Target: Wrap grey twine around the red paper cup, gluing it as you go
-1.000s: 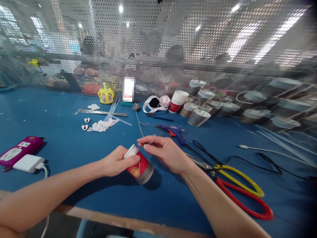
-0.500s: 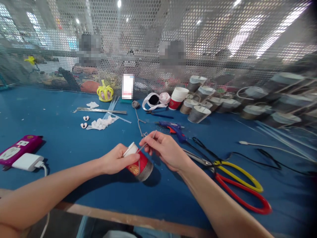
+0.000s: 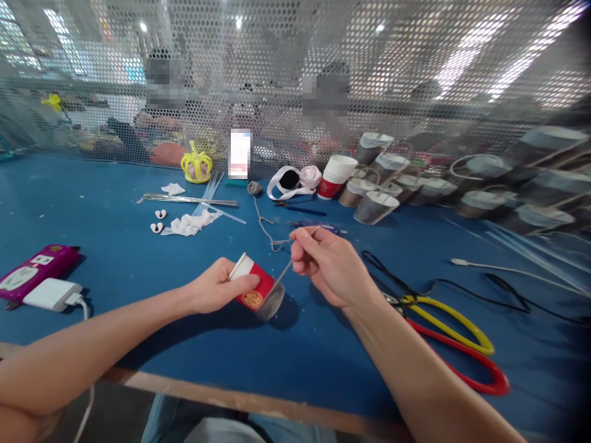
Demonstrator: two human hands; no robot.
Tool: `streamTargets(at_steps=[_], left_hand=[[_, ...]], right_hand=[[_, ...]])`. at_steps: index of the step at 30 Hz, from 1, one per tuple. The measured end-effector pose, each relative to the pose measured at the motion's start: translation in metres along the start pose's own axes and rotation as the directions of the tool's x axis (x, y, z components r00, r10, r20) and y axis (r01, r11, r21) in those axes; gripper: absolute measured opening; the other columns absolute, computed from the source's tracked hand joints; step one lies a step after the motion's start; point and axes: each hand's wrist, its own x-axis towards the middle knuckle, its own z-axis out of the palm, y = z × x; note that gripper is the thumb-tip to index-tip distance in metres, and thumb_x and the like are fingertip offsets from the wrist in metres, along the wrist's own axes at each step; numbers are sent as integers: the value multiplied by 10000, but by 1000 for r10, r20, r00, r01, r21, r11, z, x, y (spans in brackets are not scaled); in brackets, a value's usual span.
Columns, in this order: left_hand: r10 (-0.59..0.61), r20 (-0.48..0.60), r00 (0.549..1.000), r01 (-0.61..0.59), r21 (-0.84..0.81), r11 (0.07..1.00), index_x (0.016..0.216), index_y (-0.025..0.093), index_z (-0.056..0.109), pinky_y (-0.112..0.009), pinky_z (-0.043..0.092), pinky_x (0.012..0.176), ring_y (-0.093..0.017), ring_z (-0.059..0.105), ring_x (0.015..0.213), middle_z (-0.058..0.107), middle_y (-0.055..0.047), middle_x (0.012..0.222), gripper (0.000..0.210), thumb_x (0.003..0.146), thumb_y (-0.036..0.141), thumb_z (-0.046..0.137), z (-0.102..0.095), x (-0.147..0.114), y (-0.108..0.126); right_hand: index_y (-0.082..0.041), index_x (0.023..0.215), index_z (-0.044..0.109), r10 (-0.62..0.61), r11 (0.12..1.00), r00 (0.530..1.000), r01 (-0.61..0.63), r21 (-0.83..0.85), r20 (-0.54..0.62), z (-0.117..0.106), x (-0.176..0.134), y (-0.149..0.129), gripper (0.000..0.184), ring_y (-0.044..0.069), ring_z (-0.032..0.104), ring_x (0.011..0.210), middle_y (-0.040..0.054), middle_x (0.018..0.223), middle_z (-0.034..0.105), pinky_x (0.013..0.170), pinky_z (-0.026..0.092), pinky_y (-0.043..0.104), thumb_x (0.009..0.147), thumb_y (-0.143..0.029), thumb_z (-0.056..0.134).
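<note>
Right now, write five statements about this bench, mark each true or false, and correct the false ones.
1. The left hand holds a tilted paper cup. True.
2. The right hand grips a glue gun. False: it pinches gray cord that runs to the cup.
3. The scissors have one red and one yellow handle. True.
4. In this view, the stacked white cups are left of the yellow crown-shaped object. False: they are right of it.
5. A small gray ball lies beyond both hands. True.

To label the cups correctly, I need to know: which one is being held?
The tilted red cup with the gold emblem and grey base, in the left hand's grip. The other cups sit farther back, to the right, with no hand touching them.
</note>
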Motion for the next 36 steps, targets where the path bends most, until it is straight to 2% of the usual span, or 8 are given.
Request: streamTargets(at_steps=[5,9,19,28,33,36], left_hand=[[71,37,997,-74,72,995,547,116,473,-173,242,436,-57,286,477,360,36,512,353,785,375,453,2,-3,6],[189,74,979,-197,132,971,563,119,467,-164,254,425,-56,289,473,375,35,514,322,812,319,427,3,-6,11],[471,139,871,-491,261,831,521,133,402,-165,252,417,-45,295,437,369,43,478,284,803,153,436,3,-10,16],[552,139,822,-563,343,752,519,130,484,-198,328,472,-81,395,474,478,-3,476,289,800,133,417,4,-14,21],[559,138,817,-571,324,754,542,125,520,-213,347,500,-94,426,501,527,-25,503,276,798,130,418,4,-14,20],[584,121,803,-591,285,754,546,135,493,-202,334,489,-83,403,491,494,-2,497,255,793,116,432,4,-14,19]], right_hand=[[-163,692,512,9,999,1000,-9,-35,-23,-2,3,5,283,53,500,382,-65,488,550,364,364,173,656,-406,652],[-157,690,508,4,999,1000,-5,-44,-11,-1,3,7,266,56,513,382,-63,480,556,354,366,166,675,-387,641],[-158,684,497,73,995,997,-71,-64,25,4,1,10,182,49,505,369,-65,470,557,353,373,159,724,-302,601],[-160,691,498,172,985,982,-169,-38,78,5,1,14,147,37,484,361,-70,475,547,366,366,157,747,-268,581],[-161,692,501,204,979,973,-201,-36,109,7,-1,15,142,30,467,353,-78,468,534,364,349,155,738,-261,589],[-158,700,504,216,976,969,-212,-44,119,8,-1,16,135,24,453,346,-79,464,530,356,320,150,738,-259,585]])
